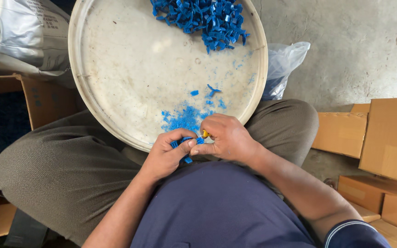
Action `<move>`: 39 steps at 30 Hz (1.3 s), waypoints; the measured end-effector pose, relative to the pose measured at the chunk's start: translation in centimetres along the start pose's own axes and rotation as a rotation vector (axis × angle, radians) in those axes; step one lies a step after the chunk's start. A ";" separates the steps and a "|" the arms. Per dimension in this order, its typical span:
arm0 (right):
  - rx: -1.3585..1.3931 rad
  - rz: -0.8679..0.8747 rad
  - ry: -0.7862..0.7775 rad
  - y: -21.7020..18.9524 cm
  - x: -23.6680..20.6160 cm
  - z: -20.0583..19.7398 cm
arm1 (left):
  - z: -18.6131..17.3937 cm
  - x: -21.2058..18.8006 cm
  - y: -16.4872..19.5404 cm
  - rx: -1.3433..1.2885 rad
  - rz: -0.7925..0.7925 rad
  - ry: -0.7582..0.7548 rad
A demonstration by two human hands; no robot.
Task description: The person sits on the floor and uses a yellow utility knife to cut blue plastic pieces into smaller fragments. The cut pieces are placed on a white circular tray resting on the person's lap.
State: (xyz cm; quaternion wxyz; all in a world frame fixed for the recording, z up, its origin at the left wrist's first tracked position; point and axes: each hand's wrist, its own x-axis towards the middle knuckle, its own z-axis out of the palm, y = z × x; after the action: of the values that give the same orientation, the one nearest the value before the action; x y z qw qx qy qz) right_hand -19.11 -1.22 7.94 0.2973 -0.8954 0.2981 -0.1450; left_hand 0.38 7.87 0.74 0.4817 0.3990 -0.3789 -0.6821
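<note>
Both hands (198,147) at tray rim (116,133) — centre bare, perhaps dusty.

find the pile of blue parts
In the head view, the pile of blue parts lies at the top edge of the round tray, right of centre, far from both hands.

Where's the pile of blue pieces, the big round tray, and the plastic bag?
blue pieces (207,18), head view, middle of the heap
tray (129,78), head view, bare floor
bag (283,62), head view, its crumpled top
</note>
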 end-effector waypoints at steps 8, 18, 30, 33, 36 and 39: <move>0.070 0.045 -0.018 -0.3 -0.2 0.4 | -0.1 -0.3 -0.4 -0.109 -0.021 -0.044; 0.121 0.052 -0.039 -0.5 -0.3 0.6 | -0.1 -0.4 -0.5 -0.150 -0.043 -0.056; 0.080 0.071 -0.008 -0.9 -0.4 1.2 | -0.2 -0.4 -0.3 -0.156 -0.042 -0.041; 0.052 0.048 0.011 -1.0 -0.3 1.3 | 0.0 -0.4 -0.5 -0.164 -0.044 -0.020; -0.005 0.019 0.048 -1.1 -0.1 1.2 | 0.2 -0.3 -0.6 -0.174 -0.038 0.023; -0.004 -0.012 0.115 -1.4 0.1 0.9 | 0.4 -0.1 -0.6 -0.141 -0.002 0.094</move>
State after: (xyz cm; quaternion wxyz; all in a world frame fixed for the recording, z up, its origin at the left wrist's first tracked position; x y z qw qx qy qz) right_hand -18.05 0.04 8.10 0.2771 -0.8879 0.3097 -0.1973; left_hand -0.18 8.18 0.38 0.5250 0.3960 -0.3064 -0.6882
